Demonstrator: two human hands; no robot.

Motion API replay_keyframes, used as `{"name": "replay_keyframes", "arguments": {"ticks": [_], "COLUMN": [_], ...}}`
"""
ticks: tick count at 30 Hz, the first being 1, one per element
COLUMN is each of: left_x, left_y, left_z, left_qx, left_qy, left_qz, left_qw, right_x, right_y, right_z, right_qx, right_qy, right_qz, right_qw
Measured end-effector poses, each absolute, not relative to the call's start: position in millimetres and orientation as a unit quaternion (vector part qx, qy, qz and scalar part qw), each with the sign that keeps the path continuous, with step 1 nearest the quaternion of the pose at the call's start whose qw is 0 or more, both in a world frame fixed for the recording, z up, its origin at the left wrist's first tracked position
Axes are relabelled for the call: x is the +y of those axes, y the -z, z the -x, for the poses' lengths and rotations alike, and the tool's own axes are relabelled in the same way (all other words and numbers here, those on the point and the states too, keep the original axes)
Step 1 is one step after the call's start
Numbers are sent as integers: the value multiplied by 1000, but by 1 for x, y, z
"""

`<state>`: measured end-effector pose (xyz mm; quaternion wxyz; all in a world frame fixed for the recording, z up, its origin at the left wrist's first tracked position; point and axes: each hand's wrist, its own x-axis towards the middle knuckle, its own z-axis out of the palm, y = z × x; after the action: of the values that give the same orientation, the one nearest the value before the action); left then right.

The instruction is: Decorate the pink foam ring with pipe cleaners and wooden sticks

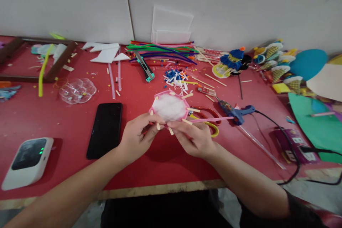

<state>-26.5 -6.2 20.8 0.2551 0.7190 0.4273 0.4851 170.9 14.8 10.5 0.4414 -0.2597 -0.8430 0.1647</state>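
Between my two hands, above the red table, is a small round craft piece [170,107] with a fluffy white middle. Short pale sticks stand out around its rim, and a pink pipe cleaner [211,119] winds along them, its loose end trailing right toward the glue gun. My left hand [140,133] pinches the near left rim between thumb and fingers. On the near right rim, my right hand [193,135] grips with thumb and fingertips. Scissors [215,130] with red and yellow handles lie behind my right hand, partly hidden.
A blue glue gun [236,111] with a cord lies to the right. A black phone [105,130] and a white device [28,162] are at left. A cutter knife [144,66], pipe cleaners [162,51] and scraps [176,78] lie toward the wall. Several decorated figures [278,60] stand far right.
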Motion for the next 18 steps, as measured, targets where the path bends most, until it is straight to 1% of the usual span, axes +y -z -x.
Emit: {"name": "replay_keyframes", "arguments": {"ticks": [6,11,14,18], "left_x": [-5,-5,-5,-4], "left_y": [-18,-15,-18,-21], "left_z": [23,23,23,22], "left_qx": [428,435,439,487], "left_qy": [-531,-549,-552,-529], "left_qz": [-677,-648,-655,-661], "left_qw": [277,300,270,215], "right_x": [17,18,17,17], "right_y": [-9,-6,-7,-8], "right_z": [-172,-170,-169,-171], "right_qx": [-829,-843,-848,-848], "right_qy": [-87,-86,-92,-97], "right_qz": [275,258,254,254], "right_qw": [479,464,456,455]}}
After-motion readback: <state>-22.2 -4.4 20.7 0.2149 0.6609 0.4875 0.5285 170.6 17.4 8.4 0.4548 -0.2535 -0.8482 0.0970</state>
